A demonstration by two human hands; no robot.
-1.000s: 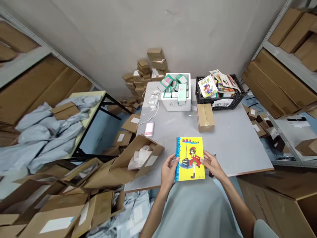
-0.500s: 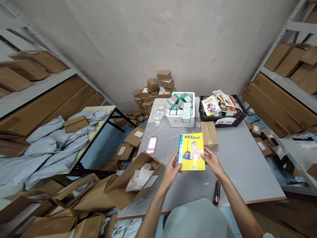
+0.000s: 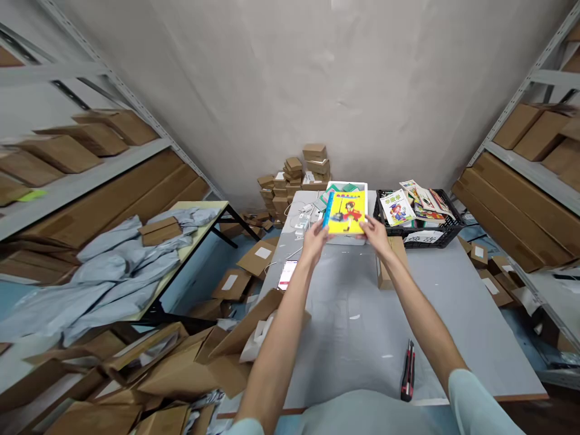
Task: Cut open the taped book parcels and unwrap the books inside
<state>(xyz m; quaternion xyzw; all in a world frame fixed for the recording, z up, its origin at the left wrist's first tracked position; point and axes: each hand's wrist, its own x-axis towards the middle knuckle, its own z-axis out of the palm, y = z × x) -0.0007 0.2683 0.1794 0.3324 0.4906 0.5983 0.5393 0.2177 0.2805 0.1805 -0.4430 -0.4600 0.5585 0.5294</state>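
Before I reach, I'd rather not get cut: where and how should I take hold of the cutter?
Probably by the thicker near end of the cutter, from the front side of the table: that end faces the front edge, while the narrow tip points away. I can't tell whether it is retracted.

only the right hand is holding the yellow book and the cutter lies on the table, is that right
Not quite: the left hand grips the yellow book too, together with the right hand, as the head view shows. The cutter does lie on the table.

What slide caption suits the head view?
Left hand and right hand hold a yellow book over a gray table.
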